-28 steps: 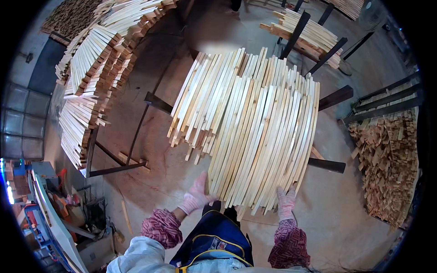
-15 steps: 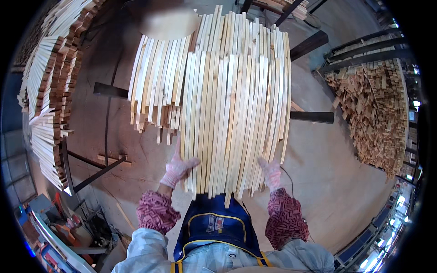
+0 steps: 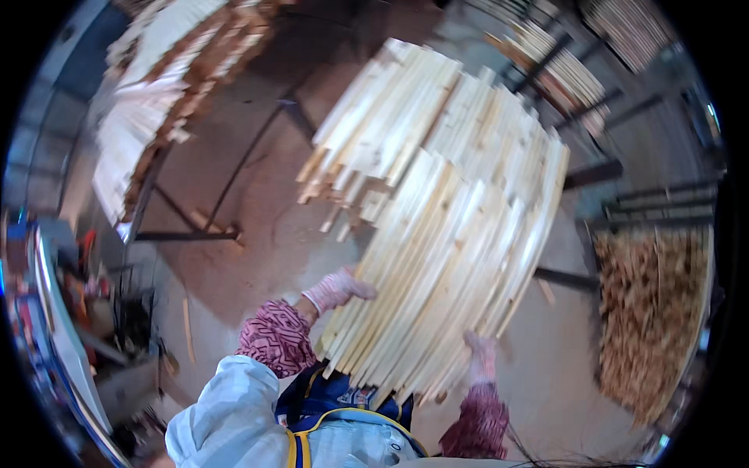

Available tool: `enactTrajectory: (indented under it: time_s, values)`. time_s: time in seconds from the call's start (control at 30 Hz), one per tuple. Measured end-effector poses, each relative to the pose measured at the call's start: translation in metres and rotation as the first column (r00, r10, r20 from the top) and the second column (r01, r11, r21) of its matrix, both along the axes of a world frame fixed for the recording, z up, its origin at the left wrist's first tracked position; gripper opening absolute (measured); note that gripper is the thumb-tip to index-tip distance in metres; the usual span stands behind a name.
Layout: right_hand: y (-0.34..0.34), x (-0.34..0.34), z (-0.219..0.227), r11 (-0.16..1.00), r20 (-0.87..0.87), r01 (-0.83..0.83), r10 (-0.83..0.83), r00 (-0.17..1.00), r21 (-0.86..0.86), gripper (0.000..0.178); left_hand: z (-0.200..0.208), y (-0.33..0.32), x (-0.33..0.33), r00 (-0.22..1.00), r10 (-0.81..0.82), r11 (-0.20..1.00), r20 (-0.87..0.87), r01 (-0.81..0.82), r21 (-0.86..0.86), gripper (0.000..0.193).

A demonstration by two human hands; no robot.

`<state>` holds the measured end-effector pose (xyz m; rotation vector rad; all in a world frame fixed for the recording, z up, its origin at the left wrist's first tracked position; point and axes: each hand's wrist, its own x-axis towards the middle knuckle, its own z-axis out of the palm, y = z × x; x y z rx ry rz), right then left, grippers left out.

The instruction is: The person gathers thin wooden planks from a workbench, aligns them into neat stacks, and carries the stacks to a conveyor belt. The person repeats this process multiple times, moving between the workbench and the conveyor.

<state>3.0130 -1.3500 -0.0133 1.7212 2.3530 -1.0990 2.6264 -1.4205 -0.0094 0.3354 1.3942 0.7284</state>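
Note:
A wide armful of long pale wooden slats [image 3: 445, 257] lies spread in front of me, slanting from lower left to upper right. My left hand [image 3: 337, 288], in a pink glove, presses against the near left edge of the bundle. My right hand [image 3: 481, 355], also gloved, holds the bundle's lower right edge from underneath. More slats [image 3: 390, 125] rest beyond on dark metal rack bars [image 3: 593, 173]. The view is blurred by motion.
A stack of slats [image 3: 148, 109] fills a metal-legged rack at upper left. A heap of short brown wood scraps [image 3: 651, 312] sits at right. A cluttered bench with tools [image 3: 55, 312] runs along the left edge. The dusty floor [image 3: 257, 234] lies below.
The slat bundle has swung from upright to slanting toward the upper right, and the view has turned. Both hands stay on the bundle's near end.

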Motion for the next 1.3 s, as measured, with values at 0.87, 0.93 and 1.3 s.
enactTrajectory:
  time_s: [0.87,0.93,1.3]
  values:
    - [-0.028,-0.086,0.106,0.91,-0.849,-0.412,0.178,0.497,-0.051,0.022,0.175,-0.328,0.15,0.552,0.813,0.326,0.185,-0.695,0.641,0.076]
    - [-0.032,-0.094,0.124,0.84,-0.82,-0.479,0.075,0.567,-0.254,0.048,0.192,-0.328,0.187,0.445,0.884,0.259,0.141,-0.719,0.644,0.075]
    - [0.141,-0.272,0.067,0.367,-0.961,-0.919,0.167,0.221,-0.147,0.052,0.125,-0.187,0.204,-0.01,0.999,-0.035,0.039,-0.668,0.743,0.082]
